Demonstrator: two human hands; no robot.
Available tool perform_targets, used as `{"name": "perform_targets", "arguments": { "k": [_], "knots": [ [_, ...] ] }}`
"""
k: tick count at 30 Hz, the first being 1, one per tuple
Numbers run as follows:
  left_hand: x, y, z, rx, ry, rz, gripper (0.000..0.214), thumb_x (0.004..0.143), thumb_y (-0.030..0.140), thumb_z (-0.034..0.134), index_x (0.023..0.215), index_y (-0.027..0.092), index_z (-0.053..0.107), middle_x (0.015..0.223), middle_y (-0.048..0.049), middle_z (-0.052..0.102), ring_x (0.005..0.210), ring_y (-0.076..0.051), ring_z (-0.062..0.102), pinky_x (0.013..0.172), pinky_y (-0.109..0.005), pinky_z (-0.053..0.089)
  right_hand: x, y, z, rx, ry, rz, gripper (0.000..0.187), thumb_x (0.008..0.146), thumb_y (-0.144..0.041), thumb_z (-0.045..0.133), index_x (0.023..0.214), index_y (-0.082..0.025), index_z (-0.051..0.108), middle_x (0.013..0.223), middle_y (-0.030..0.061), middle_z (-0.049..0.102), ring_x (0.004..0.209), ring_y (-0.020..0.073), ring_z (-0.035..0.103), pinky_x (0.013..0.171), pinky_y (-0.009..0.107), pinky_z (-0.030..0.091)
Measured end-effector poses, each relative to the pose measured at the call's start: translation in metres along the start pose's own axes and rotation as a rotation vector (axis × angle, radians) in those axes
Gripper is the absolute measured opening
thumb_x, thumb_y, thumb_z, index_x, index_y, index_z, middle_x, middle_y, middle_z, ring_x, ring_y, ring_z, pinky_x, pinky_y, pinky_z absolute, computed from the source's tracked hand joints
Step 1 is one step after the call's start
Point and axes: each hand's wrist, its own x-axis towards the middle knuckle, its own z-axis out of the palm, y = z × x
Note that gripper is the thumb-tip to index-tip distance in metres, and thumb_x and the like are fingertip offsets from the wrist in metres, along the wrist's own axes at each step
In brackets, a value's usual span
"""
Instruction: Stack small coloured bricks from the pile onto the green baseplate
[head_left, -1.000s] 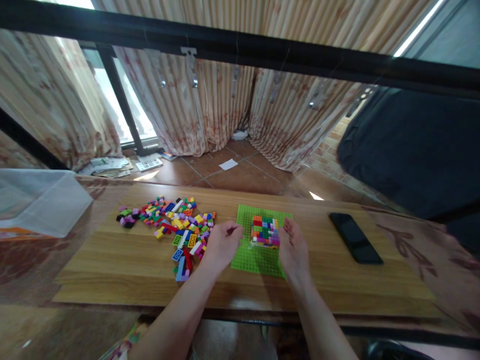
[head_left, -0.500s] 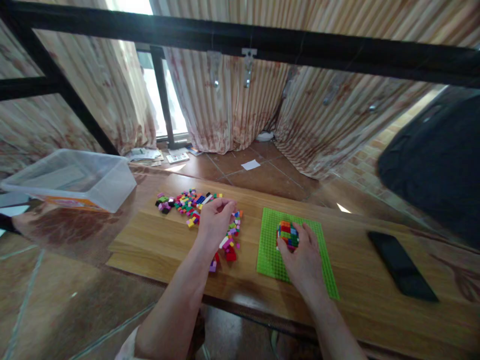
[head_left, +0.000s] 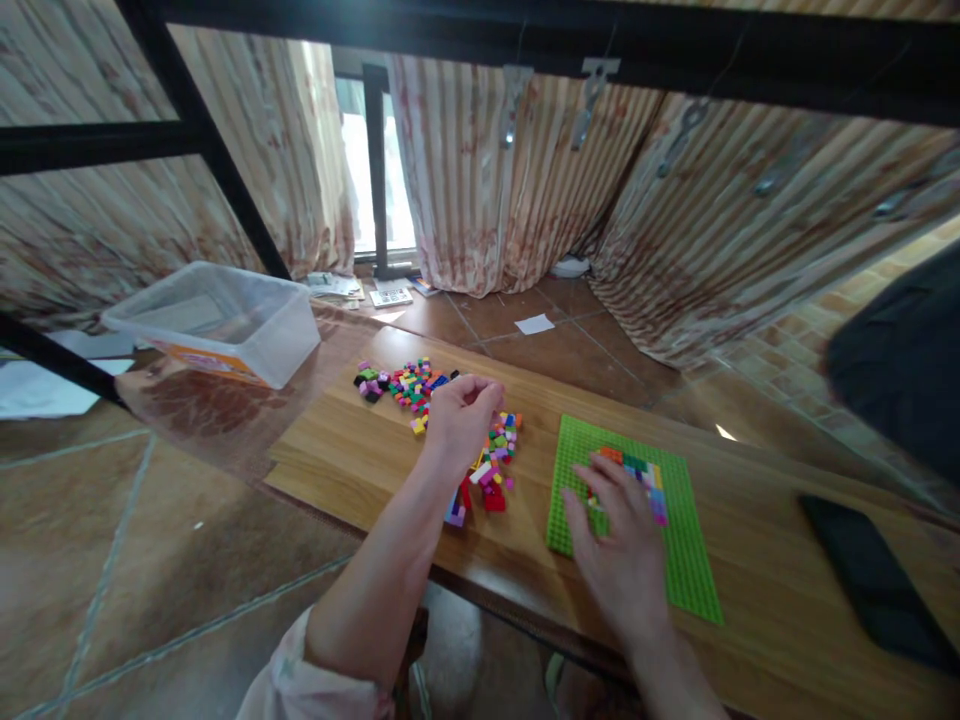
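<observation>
Patterned curtains (head_left: 480,190) beside a bright window (head_left: 397,205), brown tiled floor (head_left: 240,540).

window (head_left: 397,185) overexposed | room dim | sun patch (head_left: 726,432) bright | phone (head_left: 877,580) blurred | edges stretched

Loose pale pink left sleeve (head_left: 322,668), bare forearms (head_left: 401,545), bare hands (head_left: 460,422)

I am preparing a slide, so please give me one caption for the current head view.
Left hand over loose bricks, right hand over a multicoloured brick build on a green baseplate.
</observation>
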Motion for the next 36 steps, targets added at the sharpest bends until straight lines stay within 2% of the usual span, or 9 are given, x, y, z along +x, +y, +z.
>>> {"name": "perform_targets", "arguments": {
  "k": [3,5,9,15,18,21,26,31,36],
  "knots": [
    [-0.001,0.0,0.001,0.008,-0.011,0.005,0.014,0.072,0.027,0.065,0.067,0.014,0.066,0.058,0.0022,0.063,0.048,-0.006,0.049,0.048,-0.017,0.039,-0.01,-0.023,0.014,0.143,-0.203,-0.089,0.02,0.092,-0.027,0.055,0.109,-0.024,0.065,0.118,0.0086,0.062,0.108,0.0225,0.059,0.093,0.041,0.05],
    [-0.002,0.001,0.002,0.014,-0.015,-0.001,0.014,0.072,0.026,0.065,0.068,0.013,0.067,0.059,0.0023,0.063,0.048,-0.006,0.049,0.048,-0.017,0.039,-0.015,-0.033,0.024,0.165,-0.272,-0.132,0.02,0.091,-0.023,0.057,0.109,-0.022,0.065,0.116,0.0092,0.063,0.106,0.0226,0.058,0.091,0.039,0.05],
    [-0.004,0.003,0.004,0.04,-0.024,-0.016,0.014,0.072,0.027,0.066,0.07,0.013,0.068,0.061,0.0017,0.063,0.049,-0.006,0.052,0.049,-0.017,0.04,-0.017,-0.041,0.037,0.102,-0.294,-0.127,0.018,0.089,-0.018,0.059,0.105,-0.018,0.067,0.106,0.01,0.066,0.1,0.0244,0.057,0.088,0.041,0.048],
    [-0.005,0.0,0.007,0.071,-0.045,-0.039,0.014,0.071,0.027,0.066,0.068,0.013,0.067,0.059,0.0017,0.063,0.047,-0.006,0.049,0.047,-0.016,0.038,-0.014,-0.045,0.037,0.128,-0.29,-0.11,0.01,0.088,-0.017,0.062,0.094,-0.019,0.069,0.093,0.0067,0.068,0.091,0.0226,0.057,0.081,0.038,0.048],
    [-0.006,-0.002,0.009,0.1,-0.063,-0.034,0.015,0.07,0.028,0.066,0.069,0.013,0.067,0.058,0.002,0.061,0.048,-0.007,0.05,0.047,-0.016,0.038,-0.008,-0.04,0.028,0.186,-0.233,-0.077,0.012,0.089,-0.019,0.06,0.099,-0.02,0.068,0.095,0.0063,0.068,0.091,0.0212,0.057,0.081,0.036,0.048],
    [-0.006,-0.008,0.01,0.132,-0.109,-0.037,0.015,0.07,0.029,0.065,0.07,0.014,0.067,0.058,0.0023,0.06,0.05,-0.008,0.051,0.049,-0.017,0.04,0.003,-0.022,0.011,0.198,-0.095,0.002,0.014,0.092,-0.024,0.058,0.1,-0.021,0.068,0.097,0.006,0.069,0.093,0.0206,0.058,0.085,0.036,0.048],
    [-0.008,-0.024,0.014,0.277,-0.243,0.027,0.018,0.075,0.032,0.061,0.073,0.015,0.068,0.057,0.0021,0.057,0.052,-0.009,0.049,0.049,-0.019,0.038,0.022,0.029,-0.019,0.139,0.167,0.316,0.021,0.089,-0.033,0.057,0.1,-0.021,0.07,0.099,0.0069,0.071,0.094,0.0218,0.062,0.088,0.041,0.047],
    [-0.018,-0.028,0.026,0.388,-0.358,0.064,0.019,0.076,0.031,0.059,0.074,0.016,0.069,0.062,0.0008,0.059,0.056,-0.011,0.05,0.051,-0.02,0.039,0.026,0.065,-0.033,0.176,0.268,0.538,0.032,0.085,-0.04,0.058,0.102,-0.017,0.07,0.096,0.0108,0.071,0.084,0.022,0.065,0.08,0.04,0.051],
    [-0.025,-0.026,0.037,0.432,-0.44,0.089,0.017,0.077,0.027,0.056,0.071,0.017,0.069,0.063,0.0007,0.062,0.06,-0.013,0.052,0.056,-0.022,0.041,0.027,0.076,-0.037,0.177,0.284,0.636,0.037,0.081,-0.043,0.06,0.104,-0.015,0.071,0.091,0.011,0.071,0.079,0.0216,0.064,0.075,0.038,0.051]
  ]
}}
